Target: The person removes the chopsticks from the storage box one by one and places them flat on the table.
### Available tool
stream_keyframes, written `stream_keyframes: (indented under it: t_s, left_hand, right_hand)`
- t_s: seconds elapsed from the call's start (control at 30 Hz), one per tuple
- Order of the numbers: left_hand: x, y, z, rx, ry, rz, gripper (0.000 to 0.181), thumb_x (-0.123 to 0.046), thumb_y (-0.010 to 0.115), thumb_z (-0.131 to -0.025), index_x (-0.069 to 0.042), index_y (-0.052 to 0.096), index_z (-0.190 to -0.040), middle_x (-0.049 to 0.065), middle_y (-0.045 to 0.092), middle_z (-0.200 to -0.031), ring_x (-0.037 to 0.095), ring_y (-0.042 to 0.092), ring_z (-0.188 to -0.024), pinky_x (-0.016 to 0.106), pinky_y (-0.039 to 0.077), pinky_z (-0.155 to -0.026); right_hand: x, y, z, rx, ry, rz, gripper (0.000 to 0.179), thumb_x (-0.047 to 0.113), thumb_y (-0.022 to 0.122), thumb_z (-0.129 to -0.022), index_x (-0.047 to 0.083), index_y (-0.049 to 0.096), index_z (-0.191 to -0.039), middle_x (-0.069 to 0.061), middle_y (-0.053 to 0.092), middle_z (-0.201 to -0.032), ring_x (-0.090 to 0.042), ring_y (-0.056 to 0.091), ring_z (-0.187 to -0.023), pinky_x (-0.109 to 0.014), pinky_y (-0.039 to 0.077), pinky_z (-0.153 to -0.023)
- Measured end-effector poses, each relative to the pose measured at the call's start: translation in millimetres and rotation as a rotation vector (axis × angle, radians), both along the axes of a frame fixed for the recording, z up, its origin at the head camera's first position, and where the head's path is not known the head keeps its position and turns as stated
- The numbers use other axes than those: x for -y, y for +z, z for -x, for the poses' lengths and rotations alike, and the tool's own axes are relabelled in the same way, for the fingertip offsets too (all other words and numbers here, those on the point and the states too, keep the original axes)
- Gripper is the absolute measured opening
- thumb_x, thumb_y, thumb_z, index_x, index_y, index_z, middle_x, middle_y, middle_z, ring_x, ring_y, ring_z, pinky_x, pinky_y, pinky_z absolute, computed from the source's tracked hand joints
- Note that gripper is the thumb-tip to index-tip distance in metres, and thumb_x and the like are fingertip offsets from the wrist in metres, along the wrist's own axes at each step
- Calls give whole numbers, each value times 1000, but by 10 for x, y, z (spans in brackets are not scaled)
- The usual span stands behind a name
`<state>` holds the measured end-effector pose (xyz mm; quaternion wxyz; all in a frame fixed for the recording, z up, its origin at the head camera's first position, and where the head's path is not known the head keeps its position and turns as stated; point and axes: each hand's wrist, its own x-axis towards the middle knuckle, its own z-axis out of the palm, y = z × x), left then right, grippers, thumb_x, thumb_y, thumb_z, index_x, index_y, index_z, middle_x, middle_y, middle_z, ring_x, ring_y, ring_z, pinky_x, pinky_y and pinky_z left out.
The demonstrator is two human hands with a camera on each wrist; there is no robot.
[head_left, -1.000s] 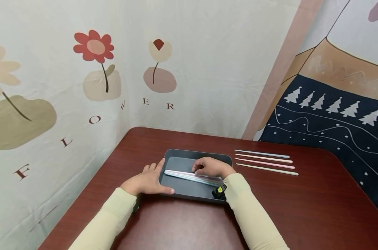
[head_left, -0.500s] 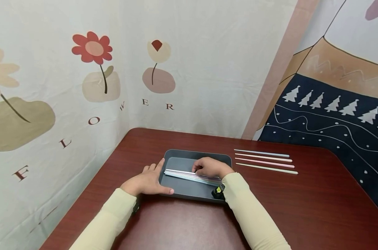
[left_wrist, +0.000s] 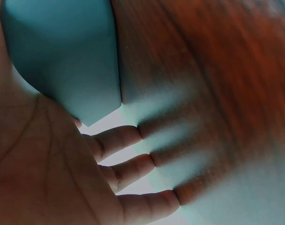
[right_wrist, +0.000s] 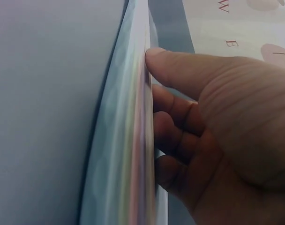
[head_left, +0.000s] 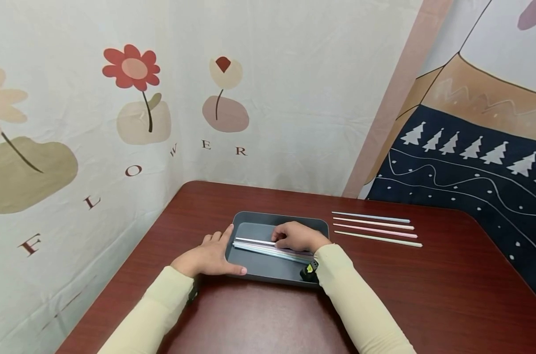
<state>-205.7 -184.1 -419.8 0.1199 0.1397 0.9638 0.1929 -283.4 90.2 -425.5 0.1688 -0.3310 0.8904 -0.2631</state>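
A dark grey rectangular tray [head_left: 255,229] lies on the table with a bundle of pastel chopsticks [head_left: 265,250] inside. My left hand [head_left: 211,253] rests against the tray's left end, thumb at the front rim and fingers spread, holding no chopstick. In the left wrist view, its straight fingers [left_wrist: 128,173] lie beside the tray's corner. Over the tray, my right hand [head_left: 298,237] pinches a pale chopstick [head_left: 252,240] at the back of the bundle, its left end standing slightly apart. Up close in the right wrist view, the thumb [right_wrist: 180,65] touches the bundle's edge; part of the pinch is hidden.
Several single chopsticks [head_left: 376,228] in blue, cream, pink and green lie spaced in a row right of the tray. The reddish-brown table [head_left: 449,275] meets hanging cloths printed with flowers and trees behind. A black wrist device [head_left: 310,271] hangs under the right cuff.
The pale chopstick in my right fingers has shifted slightly away from the bundle towards the tray's back, widening the gap at its left end. My left hand stays still.
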Motion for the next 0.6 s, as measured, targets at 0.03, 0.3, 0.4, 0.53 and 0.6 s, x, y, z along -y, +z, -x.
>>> stream_keyframes:
  t_s: [0.03,0.3,0.4,0.53,0.6]
  left_hand:
    - [1,0,1,2,0,0,135,-73,76,-66,-2,8,-159,23,40,-141,42,37,-124,54,41,-97]
    - [-1,20,1,9,-3,2,135,-72,77,-66,0,9,-158,24,39,-142,44,35,-127,54,40,-98]
    - [0,16,4,5,-3,0,135,-72,77,-66,0,9,-158,24,39,-142,44,35,-127,54,40,-98]
    - [1,4,6,3,-2,-5,135,-72,77,-66,0,8,-158,24,39,-142,44,35,-127,54,39,-98]
    - [2,1,6,3,-1,-7,135,-71,77,-66,-1,8,-158,24,39,-142,43,35,-126,54,40,-98]
  right_hand:
    - [3,-3,2,-2,-1,0,9,14,65,-98,21,71,-99,7,61,-82,-9,51,-71,-30,44,-70]
    - [29,18,2,-26,-5,-7,12,10,63,-98,20,71,-98,6,60,-80,-10,52,-70,-31,44,-70]
    - [35,23,-6,-34,-10,-9,14,10,62,-99,20,71,-96,6,61,-80,-10,52,-70,-31,45,-70]
    - [40,6,-13,-46,-14,-8,13,10,63,-98,20,70,-95,6,61,-79,-11,53,-70,-32,45,-69]
    - [43,-4,-11,-48,-11,-8,13,10,63,-98,20,70,-96,6,61,-79,-11,53,-70,-32,45,-69]
